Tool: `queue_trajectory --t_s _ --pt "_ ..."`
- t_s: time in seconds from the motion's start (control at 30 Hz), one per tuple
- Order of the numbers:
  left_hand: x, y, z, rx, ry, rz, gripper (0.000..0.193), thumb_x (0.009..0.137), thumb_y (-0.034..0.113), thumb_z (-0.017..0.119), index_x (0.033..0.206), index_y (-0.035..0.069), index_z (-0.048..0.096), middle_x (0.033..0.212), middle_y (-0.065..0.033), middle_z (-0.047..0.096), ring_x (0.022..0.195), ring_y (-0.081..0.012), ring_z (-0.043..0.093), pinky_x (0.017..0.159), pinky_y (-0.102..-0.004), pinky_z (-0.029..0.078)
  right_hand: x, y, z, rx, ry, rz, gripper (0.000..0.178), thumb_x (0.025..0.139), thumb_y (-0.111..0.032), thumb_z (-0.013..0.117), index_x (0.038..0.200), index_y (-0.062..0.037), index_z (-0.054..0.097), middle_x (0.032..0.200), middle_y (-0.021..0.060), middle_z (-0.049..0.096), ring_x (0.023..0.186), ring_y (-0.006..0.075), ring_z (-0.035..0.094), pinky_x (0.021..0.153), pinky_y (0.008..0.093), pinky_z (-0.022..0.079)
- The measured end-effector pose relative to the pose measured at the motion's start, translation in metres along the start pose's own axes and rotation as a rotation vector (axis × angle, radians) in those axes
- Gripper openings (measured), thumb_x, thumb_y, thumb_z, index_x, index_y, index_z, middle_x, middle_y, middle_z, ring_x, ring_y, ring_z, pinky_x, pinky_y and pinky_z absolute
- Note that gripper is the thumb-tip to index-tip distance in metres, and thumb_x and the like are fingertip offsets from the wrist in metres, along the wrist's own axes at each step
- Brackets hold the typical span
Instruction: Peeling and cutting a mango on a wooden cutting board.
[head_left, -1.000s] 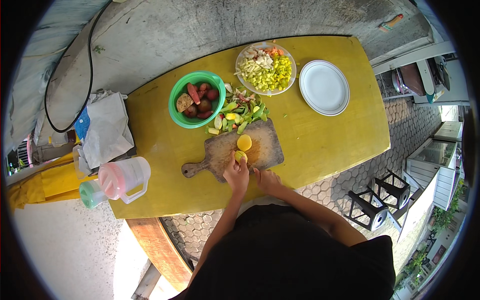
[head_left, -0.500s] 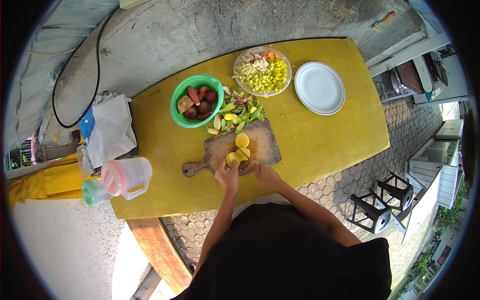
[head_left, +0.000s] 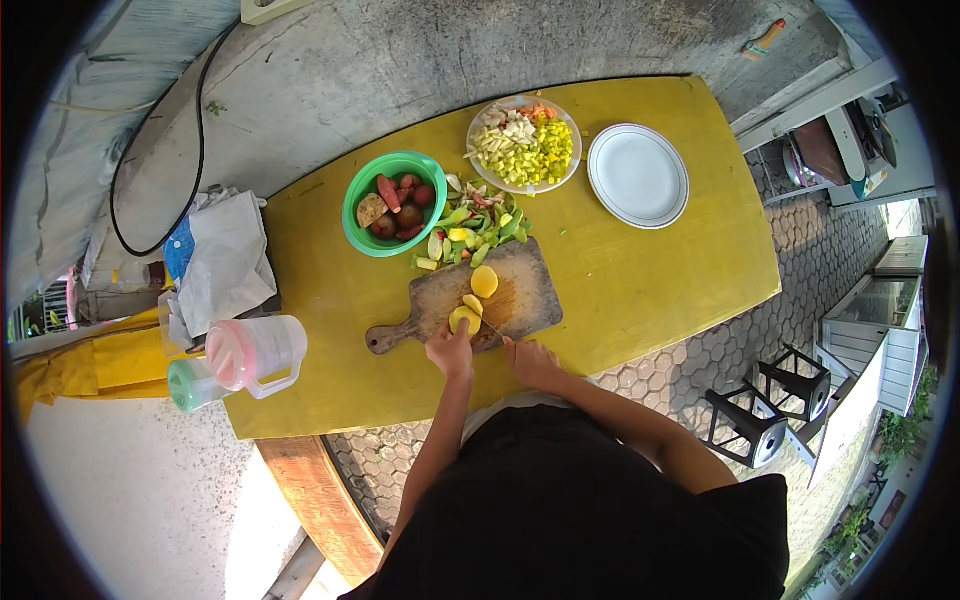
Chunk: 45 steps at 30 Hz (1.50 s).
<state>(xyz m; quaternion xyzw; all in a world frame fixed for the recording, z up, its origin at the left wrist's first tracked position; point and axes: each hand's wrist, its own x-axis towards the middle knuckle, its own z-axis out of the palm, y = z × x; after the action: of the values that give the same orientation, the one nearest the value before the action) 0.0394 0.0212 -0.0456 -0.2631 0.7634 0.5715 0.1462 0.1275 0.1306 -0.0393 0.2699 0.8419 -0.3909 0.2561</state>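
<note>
My left hand (head_left: 450, 354) pinches a piece of peeled yellow fruit (head_left: 464, 321) against the wooden cutting board (head_left: 528, 285). A thin slice (head_left: 473, 303) leans at its far side. In my right hand (head_left: 534, 364) is a knife (head_left: 494, 330), its blade pointing left, close to the held piece. A larger rounded yellow fruit piece (head_left: 484, 282) lies on the board, just beyond the slice. The fruit's exact kind I cannot tell. Juice wets the board's middle, and its handle points left.
Green and yellow peels (head_left: 482, 226) lie heaped behind the board. Beyond are a green bowl (head_left: 350, 215) of reddish-brown produce, a plate (head_left: 573, 170) of diced fruit and a white plate (head_left: 640, 178). Lidded pitchers (head_left: 270, 352) stand left on the yellow table (head_left: 690, 270).
The knife has moved down and slightly toward me, from among the fruit pieces to beside the held one. The middle piece now shows as a thin slice lying nearer the held piece.
</note>
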Motion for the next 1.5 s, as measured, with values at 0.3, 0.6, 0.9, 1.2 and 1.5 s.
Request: queue_trajectory --t_s 0.3,0.6,0.9,1.2,1.5 --pt "0.005 0.016 -0.028 0.388 -0.278 0.547 0.037 0.072 0.007 0.066 0.107 -0.003 0.060 0.090 -0.0144 0.066 0.074 -0.0212 0.063 0.067 -0.0285 0.049 0.020 0.020 0.000 0.160 0.140 -0.073 0.060 0.092 -0.044 0.037 0.068 0.0055 0.060 0.069 0.0299 0.057 0.069 0.0487 0.057 0.066 0.0536 0.046" --pt "0.008 0.009 -0.028 0.680 -0.286 0.701 0.033 0.072 0.013 0.066 0.102 0.002 0.060 0.085 -0.0202 0.061 0.081 -0.0360 0.059 0.071 -0.0410 0.047 -0.016 -0.014 -0.022 -0.029 0.236 -0.282 0.048 0.092 -0.039 0.040 0.071 0.0005 0.057 0.060 0.0243 0.057 0.061 0.0425 0.059 0.059 0.0502 0.048" --pt "0.000 0.011 -0.024 0.856 -0.280 0.713 0.018 0.073 0.012 0.063 0.085 -0.001 0.057 0.074 -0.0217 0.059 0.070 -0.0392 0.058 0.062 -0.0448 0.047 -0.022 -0.017 -0.016 -0.164 0.121 -0.244 0.047 0.094 -0.037 0.036 0.075 0.0010 0.056 0.064 0.0231 0.059 0.061 0.0393 0.061 0.058 0.0478 0.049" --pt "0.009 -0.003 -0.024 0.882 -0.305 0.804 0.027 0.073 0.013 0.063 0.094 -0.002 0.057 0.072 -0.0221 0.059 0.068 -0.0381 0.059 0.062 -0.0440 0.047 -0.007 -0.037 -0.014 -0.173 0.098 -0.167 0.053 0.094 -0.038 0.032 0.070 0.0006 0.060 0.071 0.0234 0.062 0.070 0.0395 0.062 0.067 0.0473 0.050" --pt "0.024 -0.009 -0.030 0.837 -0.380 0.836 0.034 0.074 0.017 0.064 0.100 -0.002 0.057 0.071 -0.0231 0.058 0.068 -0.0372 0.058 0.061 -0.0434 0.047 0.004 -0.039 -0.018 -0.139 0.049 -0.195 0.054 0.094 -0.039 0.032 0.071 0.0002 0.061 0.073 0.0229 0.062 0.072 0.0399 0.062 0.066 0.0498 0.049"
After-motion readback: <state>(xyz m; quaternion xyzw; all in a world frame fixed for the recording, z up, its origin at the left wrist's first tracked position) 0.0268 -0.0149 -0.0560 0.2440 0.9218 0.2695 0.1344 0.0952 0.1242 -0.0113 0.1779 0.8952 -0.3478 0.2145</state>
